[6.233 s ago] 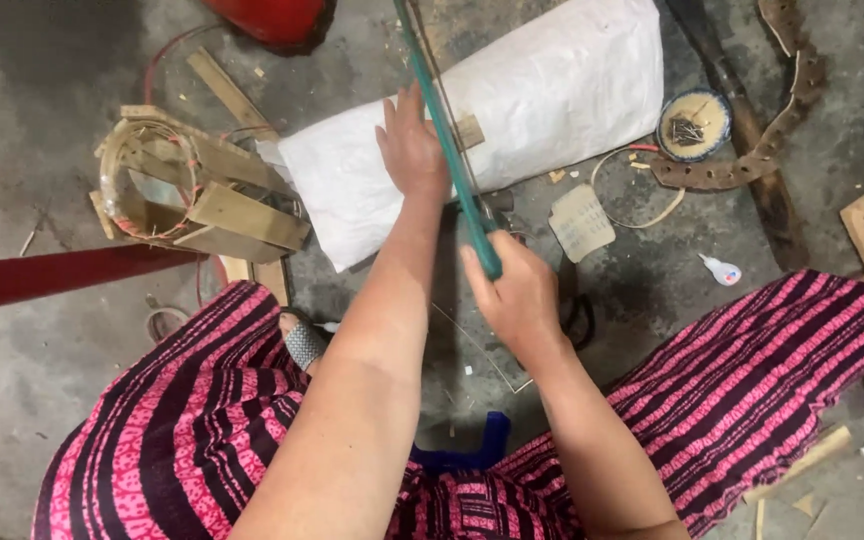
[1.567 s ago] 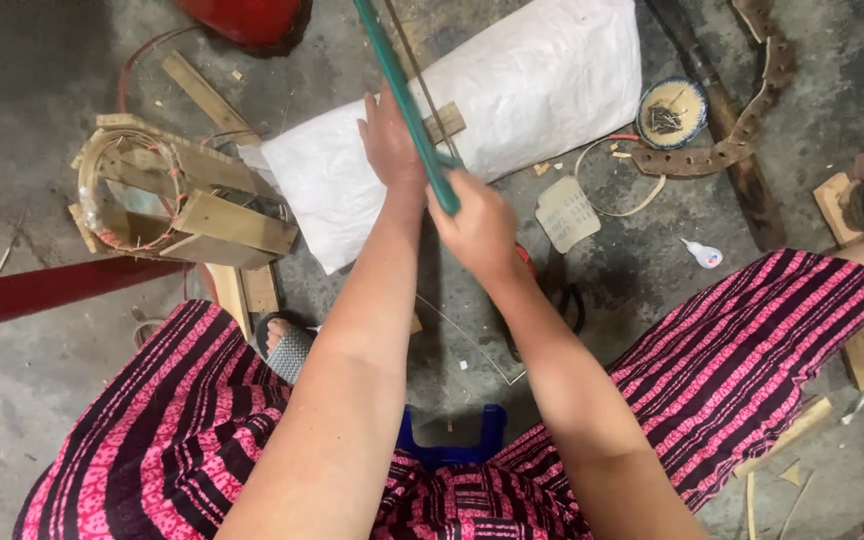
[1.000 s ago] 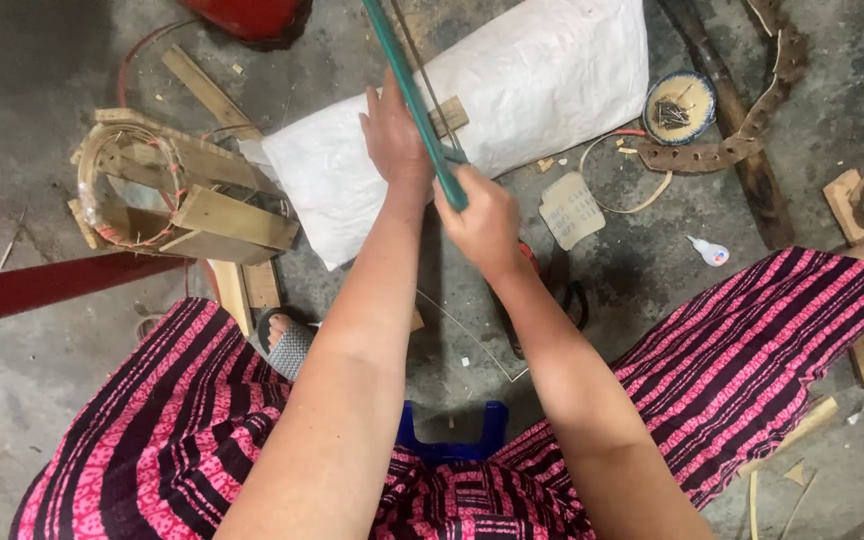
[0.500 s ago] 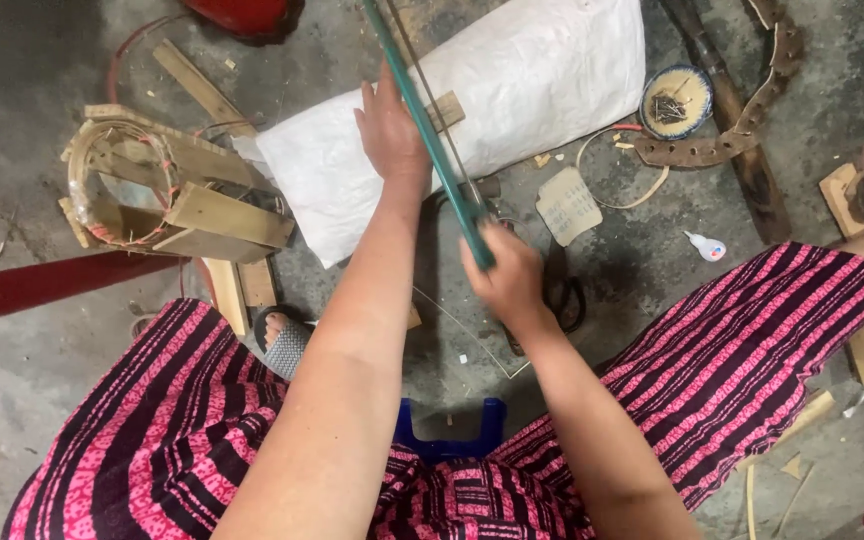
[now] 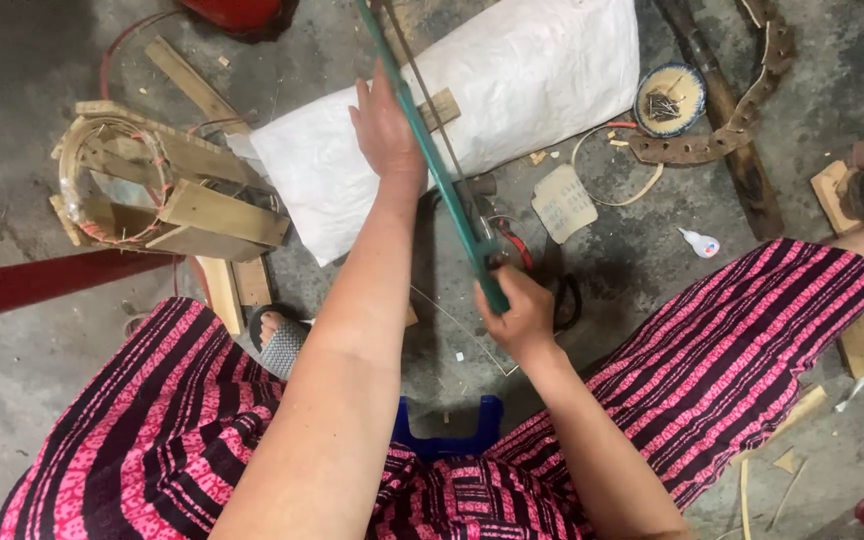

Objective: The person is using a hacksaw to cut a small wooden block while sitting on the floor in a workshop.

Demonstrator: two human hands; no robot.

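Gripping the near end of a long green metal-framed saw (image 5: 442, 170), our right hand (image 5: 518, 318) is closed tight around its handle, low over the concrete floor between our knees. Our left hand (image 5: 384, 128) lies farther out, fingers curled down over a small pale wooden strip (image 5: 439, 108) on the white woven sack (image 5: 472, 100); we cannot tell whether it pinches the strip or only presses on it. From the right hand the saw's long axis runs up and away to the left, past the left hand's thumb side and out of the upper edge of view, so the left hand is the nearer one to the wood and the right is at the pulling end. Just beside the right hand lie black-handled scissors (image 5: 564, 300); a blue plastic stool edge (image 5: 449, 437) shows beneath us, and a bundle of wooden slats bound in a ring (image 5: 152, 190) sits toward the left of the floor. Against half a second ago, the right hand sits a little lower and nearer our lap, the saw drawn back with it, while the left hand has kept its place on the sack
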